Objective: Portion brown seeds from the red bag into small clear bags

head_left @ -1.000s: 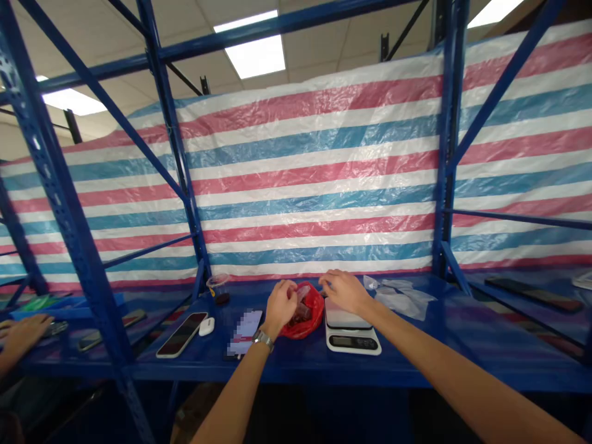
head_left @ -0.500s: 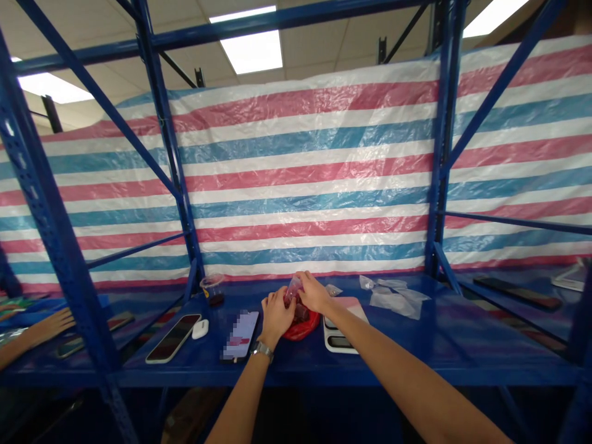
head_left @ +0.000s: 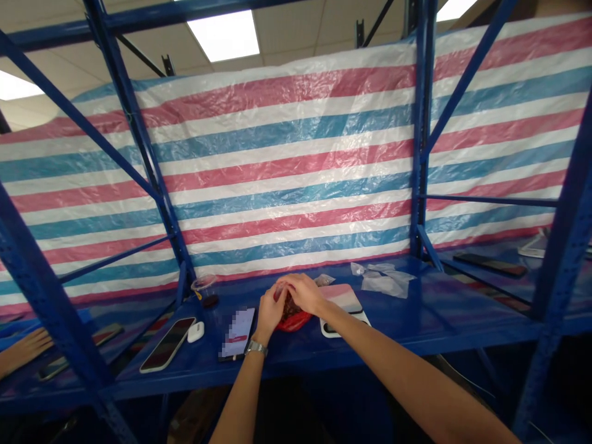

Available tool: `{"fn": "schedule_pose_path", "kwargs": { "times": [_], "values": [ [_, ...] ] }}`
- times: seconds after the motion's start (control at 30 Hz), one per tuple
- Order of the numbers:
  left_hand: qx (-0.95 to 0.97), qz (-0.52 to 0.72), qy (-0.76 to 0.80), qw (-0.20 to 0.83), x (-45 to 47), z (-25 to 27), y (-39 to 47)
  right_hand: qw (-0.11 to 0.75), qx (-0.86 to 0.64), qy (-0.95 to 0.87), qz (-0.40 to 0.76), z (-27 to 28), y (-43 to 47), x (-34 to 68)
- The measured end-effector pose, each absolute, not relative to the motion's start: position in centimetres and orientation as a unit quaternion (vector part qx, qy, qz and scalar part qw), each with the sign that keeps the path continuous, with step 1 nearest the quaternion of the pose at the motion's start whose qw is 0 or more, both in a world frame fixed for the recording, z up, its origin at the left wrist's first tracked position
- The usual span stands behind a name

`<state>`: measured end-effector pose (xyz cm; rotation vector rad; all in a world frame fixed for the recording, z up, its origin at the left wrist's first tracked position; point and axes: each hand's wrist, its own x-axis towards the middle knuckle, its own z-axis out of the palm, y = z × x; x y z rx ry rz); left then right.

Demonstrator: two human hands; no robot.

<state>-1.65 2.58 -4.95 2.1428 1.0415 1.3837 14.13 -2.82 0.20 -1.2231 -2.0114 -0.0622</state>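
My left hand [head_left: 269, 311] and my right hand [head_left: 304, 293] meet over a red plastic bag [head_left: 295, 322] on the blue shelf. Their fingers are closed around a small clear plastic bag [head_left: 279, 290], mostly hidden by the hands. Dark reddish-brown pieces [head_left: 290, 306] show in the red bag's mouth, just below my fingers. Right of it stands a white kitchen scale [head_left: 361, 317], partly behind my right forearm. Behind the scale lies a small filled clear bag [head_left: 324, 280].
Several flat clear bags [head_left: 386, 282] lie at the back right. To the left are a lit phone [head_left: 237, 333], a dark phone [head_left: 167, 345], a white earbud case [head_left: 196, 332] and a plastic cup [head_left: 205, 290]. Blue posts [head_left: 422, 142] frame the shelf. Another person's hand [head_left: 32, 346] is at far left.
My view has tilted and shifted slightly. My fingers have drawn closer together over the small clear bag, which is now more covered; both hands stay above the red bag.
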Motion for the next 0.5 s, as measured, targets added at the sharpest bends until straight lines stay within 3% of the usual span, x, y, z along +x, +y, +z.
{"fn": "schedule_pose_path", "kwargs": {
  "times": [0.1,0.23,0.5],
  "values": [
    [0.714,0.563,0.341,0.238,-1.7,-5.8,3.2,0.379,-0.561,-0.734,-0.063,-1.0,-3.6,13.2],
    [0.66,0.603,0.376,0.245,-2.3,-6.9,4.2,0.291,-0.651,-0.694,-0.103,-3.2,-4.4,12.4],
    [0.637,0.595,0.398,0.286,-2.9,-7.6,5.8,0.244,-0.656,-0.71,-0.082,-3.4,-4.6,13.4]
  ]
}}
